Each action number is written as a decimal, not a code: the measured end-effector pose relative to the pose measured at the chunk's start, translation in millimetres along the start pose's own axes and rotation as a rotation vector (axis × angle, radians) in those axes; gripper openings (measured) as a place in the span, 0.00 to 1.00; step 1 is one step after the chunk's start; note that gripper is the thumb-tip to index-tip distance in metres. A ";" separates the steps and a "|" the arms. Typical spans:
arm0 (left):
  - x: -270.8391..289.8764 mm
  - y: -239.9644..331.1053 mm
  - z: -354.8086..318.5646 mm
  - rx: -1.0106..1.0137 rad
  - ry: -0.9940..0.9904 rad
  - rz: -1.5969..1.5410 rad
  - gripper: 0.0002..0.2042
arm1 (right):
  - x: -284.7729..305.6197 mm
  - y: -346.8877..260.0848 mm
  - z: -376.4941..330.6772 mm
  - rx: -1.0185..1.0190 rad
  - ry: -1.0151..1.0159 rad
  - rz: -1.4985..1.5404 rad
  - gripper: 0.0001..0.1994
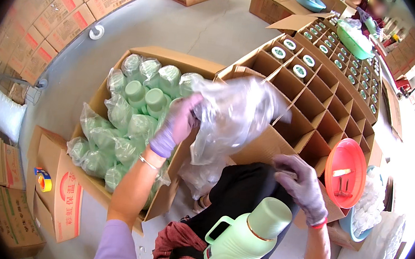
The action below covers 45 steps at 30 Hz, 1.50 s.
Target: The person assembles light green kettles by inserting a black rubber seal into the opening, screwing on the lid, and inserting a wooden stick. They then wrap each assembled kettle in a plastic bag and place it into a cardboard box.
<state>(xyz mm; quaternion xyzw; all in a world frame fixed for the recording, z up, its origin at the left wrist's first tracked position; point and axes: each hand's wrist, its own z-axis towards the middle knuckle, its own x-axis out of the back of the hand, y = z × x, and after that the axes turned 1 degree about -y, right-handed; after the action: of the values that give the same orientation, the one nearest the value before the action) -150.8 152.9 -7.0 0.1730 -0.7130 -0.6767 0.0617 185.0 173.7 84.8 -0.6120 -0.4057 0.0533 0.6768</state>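
My left hand (178, 122), in a purple glove, grips a crumpled clear plastic bag (234, 114) and holds it up over the boxes. My right hand (299, 186), also gloved, rests on my black-clad knee with its fingers curled and nothing visible in them. A pale green thermos flask (244, 235) with a handle lies in my lap, unwrapped. To the left stands an open cardboard box (174, 59) packed with several green flasks in plastic bags (122, 131).
A divided cardboard box (314, 115) at right holds a few flasks in its far cells. A red plastic basin (345, 173) sits by my right hand. A yellow tape dispenser (43, 178) lies on a flap. Stacked cartons (53, 15) line the left wall.
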 end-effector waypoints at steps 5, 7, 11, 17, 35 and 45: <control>1.3 43.1 24.7 -0.236 -0.173 0.264 0.20 | -35.8 -15.4 35.0 0.559 0.007 -0.714 0.50; 4.8 33.2 53.1 0.001 -0.307 -0.779 0.26 | -54.0 -10.2 54.4 0.578 0.036 -0.892 0.55; -60.6 52.6 11.2 -0.347 -0.327 -0.626 0.37 | -38.7 33.4 97.8 0.275 0.381 0.030 0.17; -117.6 -1.9 -52.8 -0.565 -0.131 0.440 0.39 | -18.0 25.2 56.8 0.199 0.372 0.276 0.14; -62.5 -42.9 -214.9 -0.348 -0.468 0.351 0.22 | -114.7 43.3 -221.1 0.178 0.646 -0.558 0.10; 42.6 -14.2 -282.2 0.492 -0.890 0.243 0.25 | -141.3 73.5 -314.5 0.216 0.038 -0.453 0.13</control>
<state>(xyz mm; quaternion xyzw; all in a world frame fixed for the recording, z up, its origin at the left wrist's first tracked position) -97.3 -127.8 -5.7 -0.2060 -0.8229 -0.4852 -0.2119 315.4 -135.7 -23.0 -0.4307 -0.5115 -0.0681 0.7404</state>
